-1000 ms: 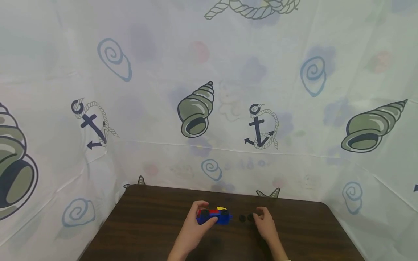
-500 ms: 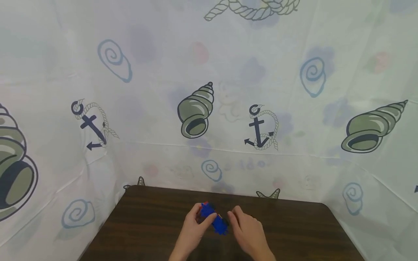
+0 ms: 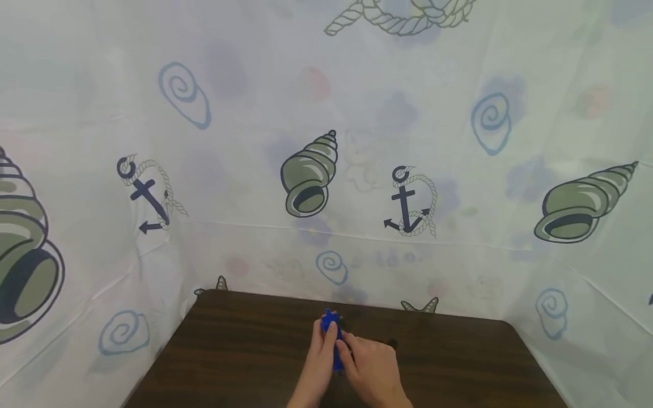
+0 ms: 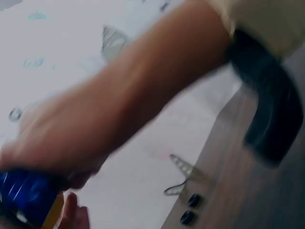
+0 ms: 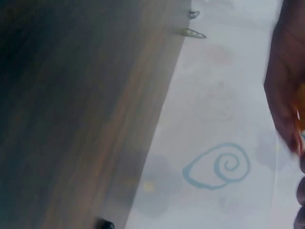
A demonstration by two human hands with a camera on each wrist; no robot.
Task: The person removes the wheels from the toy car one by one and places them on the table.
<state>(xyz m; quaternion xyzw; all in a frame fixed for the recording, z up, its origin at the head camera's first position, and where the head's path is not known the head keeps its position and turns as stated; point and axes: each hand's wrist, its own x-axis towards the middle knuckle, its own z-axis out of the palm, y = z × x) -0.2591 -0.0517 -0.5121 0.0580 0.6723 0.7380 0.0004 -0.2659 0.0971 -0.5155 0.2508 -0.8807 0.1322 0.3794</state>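
Note:
A blue toy car [image 3: 330, 323] stands lengthwise between my two hands, over the dark tabletop. My left hand [image 3: 318, 360] grips it, thumb along its blue side. From the right, my right hand [image 3: 374, 365] pinches the car's near part, covering much of it; whether a small part sits under those fingertips I cannot tell. The left wrist view shows the car's blue body [image 4: 28, 195] with a yellow edge, blurred. Two small black wheels [image 4: 194, 200] lie on the table, and in the head view a dark wheel [image 3: 392, 344] shows just past my right hand.
The dark wood-grain table [image 3: 245, 340] ends at a back edge close against a pale hanging cloth [image 3: 245, 187] printed with shells and anchors. The same cloth rises at both sides of the table.
The right hand has come left from the black wheels to the car. The left hand has turned the car from crosswise to lengthwise, its blue side now showing, and both hands now meet on it.

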